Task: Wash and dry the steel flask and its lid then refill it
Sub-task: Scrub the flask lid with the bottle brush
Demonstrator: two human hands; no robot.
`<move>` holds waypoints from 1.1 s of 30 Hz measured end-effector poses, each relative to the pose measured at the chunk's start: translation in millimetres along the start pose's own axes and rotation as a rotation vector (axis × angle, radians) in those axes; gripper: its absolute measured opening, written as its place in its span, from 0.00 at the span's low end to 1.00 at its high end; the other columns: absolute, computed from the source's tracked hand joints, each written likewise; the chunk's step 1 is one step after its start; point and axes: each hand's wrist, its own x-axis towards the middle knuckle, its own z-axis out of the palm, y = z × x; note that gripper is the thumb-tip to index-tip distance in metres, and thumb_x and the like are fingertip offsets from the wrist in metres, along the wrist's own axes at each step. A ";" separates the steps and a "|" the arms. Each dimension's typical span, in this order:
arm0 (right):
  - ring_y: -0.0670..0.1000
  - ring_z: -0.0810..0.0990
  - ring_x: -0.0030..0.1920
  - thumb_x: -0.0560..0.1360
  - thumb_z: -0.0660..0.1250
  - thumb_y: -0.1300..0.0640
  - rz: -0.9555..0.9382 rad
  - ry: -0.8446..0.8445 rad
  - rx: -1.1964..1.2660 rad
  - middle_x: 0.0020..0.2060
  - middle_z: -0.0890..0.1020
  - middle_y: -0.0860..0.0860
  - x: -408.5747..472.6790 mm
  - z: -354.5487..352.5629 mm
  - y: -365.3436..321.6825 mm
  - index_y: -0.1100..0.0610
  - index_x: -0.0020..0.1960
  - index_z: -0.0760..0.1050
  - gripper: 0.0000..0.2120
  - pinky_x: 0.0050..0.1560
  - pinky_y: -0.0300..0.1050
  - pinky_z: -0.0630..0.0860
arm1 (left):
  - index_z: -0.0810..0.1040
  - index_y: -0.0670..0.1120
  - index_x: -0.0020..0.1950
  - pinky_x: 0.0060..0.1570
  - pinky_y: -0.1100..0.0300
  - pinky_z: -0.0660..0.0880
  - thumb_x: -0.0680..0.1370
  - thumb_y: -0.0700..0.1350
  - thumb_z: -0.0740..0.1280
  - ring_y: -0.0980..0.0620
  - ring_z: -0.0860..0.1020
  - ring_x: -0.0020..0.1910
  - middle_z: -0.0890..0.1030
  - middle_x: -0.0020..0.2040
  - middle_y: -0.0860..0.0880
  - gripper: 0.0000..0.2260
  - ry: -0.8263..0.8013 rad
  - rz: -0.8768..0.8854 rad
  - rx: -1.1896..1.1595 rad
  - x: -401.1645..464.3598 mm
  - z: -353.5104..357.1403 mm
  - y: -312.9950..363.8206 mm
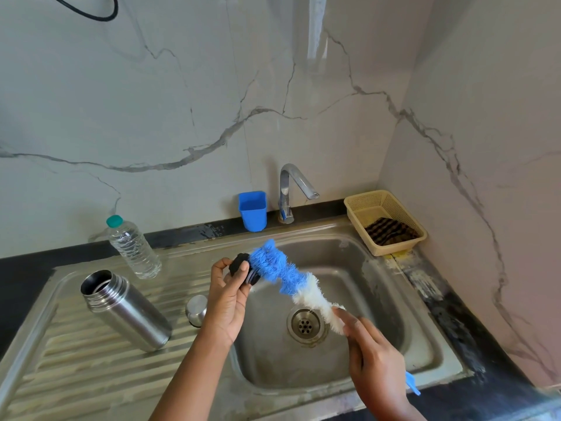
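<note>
The open steel flask (126, 309) stands upright on the ribbed drainboard (76, 369), left of the basin. Its steel cup lid (196, 309) sits upside down beside it. My left hand (226, 299) grips a black stopper lid (241, 267) above the basin's left edge. My right hand (372, 357) holds a bottle brush (288, 275) with blue and white bristles. The blue bristle end presses against the stopper. The brush's blue handle tip sticks out below my right hand.
A steel sink basin (379, 299) with a drain (305, 325) lies below my hands. A tap (291, 189) stands behind it, no water running. A blue cup (253, 210), a clear water bottle (133, 247) and a beige basket (355, 208) holding a dark cloth line the back.
</note>
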 end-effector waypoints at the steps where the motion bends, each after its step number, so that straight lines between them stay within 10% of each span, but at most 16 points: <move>1: 0.39 0.76 0.41 0.74 0.61 0.62 0.023 -0.006 -0.004 0.45 0.77 0.38 1.3 0.5 0.6 0.39 0.64 0.74 0.24 0.29 0.34 0.72 | 0.73 0.49 0.52 0.51 0.62 0.81 0.69 0.40 0.74 0.50 0.84 0.49 0.83 0.50 0.45 0.17 -0.003 0.002 0.009 0.3 -1.0 -0.4; 17: 0.44 0.77 0.37 0.78 0.56 0.60 -0.112 0.026 -0.052 0.41 0.76 0.40 1.4 0.0 3.6 0.42 0.63 0.75 0.20 0.25 0.37 0.71 | 0.78 0.44 0.61 0.51 0.60 0.81 0.80 0.35 0.60 0.50 0.83 0.52 0.84 0.54 0.44 0.13 -0.053 -0.062 0.001 -2.7 -6.6 7.1; 33: 0.44 0.76 0.37 0.77 0.59 0.61 -0.123 0.016 -0.049 0.42 0.76 0.40 -4.1 -6.7 1.2 0.42 0.64 0.75 0.20 0.27 0.35 0.70 | 0.75 0.50 0.51 0.45 0.62 0.81 0.72 0.38 0.68 0.49 0.80 0.52 0.83 0.50 0.48 0.11 -0.069 -0.007 0.077 -1.1 -18.2 4.1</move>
